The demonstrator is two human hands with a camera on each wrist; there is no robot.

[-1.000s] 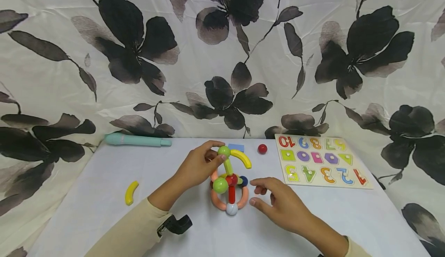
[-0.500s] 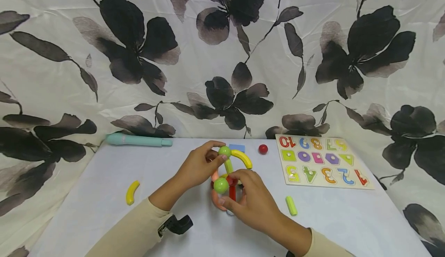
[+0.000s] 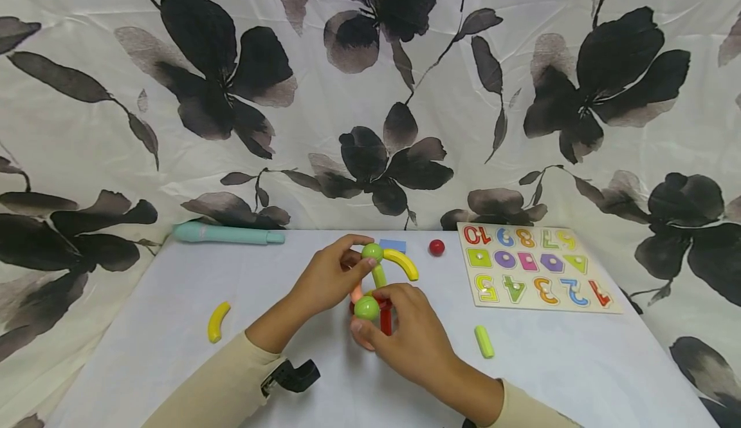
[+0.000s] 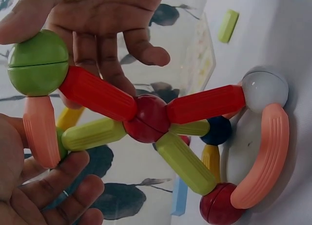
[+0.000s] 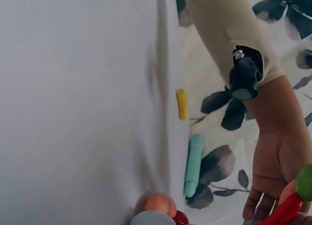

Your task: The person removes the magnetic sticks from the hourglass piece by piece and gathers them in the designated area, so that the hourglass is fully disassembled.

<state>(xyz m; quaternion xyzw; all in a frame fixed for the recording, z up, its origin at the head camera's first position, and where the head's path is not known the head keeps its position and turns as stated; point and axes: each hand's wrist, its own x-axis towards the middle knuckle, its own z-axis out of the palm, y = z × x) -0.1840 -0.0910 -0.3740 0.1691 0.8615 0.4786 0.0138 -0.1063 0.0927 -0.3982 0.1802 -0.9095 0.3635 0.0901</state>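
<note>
A stick-and-ball toy structure [image 4: 147,118] stands mid-table, its straight and curved sticks joined by coloured balls. In the head view my left hand [image 3: 327,277] pinches the upper green ball [image 3: 372,252] between thumb and fingers. A curved yellow stick [image 3: 402,263] extends from that ball. My right hand [image 3: 419,338] is at the front green ball [image 3: 366,307], and in the left wrist view its thumb [image 4: 24,15] presses on this ball. That hand covers much of the structure's right side. Below, a white ball [image 4: 265,91] and curved pink stick [image 4: 265,156] form part of the base.
On the white table lie a loose light-green stick [image 3: 484,342], a curved yellow stick [image 3: 219,322] and a red ball [image 3: 437,248]. A number puzzle board [image 3: 538,270] lies back right. A turquoise pen-like object [image 3: 228,233] lies back left, and a blue piece [image 3: 393,246] behind the structure.
My right hand has moved left from beside the structure to its front green ball, uncovering the light-green stick on the table. My left hand keeps its hold on the upper green ball.
</note>
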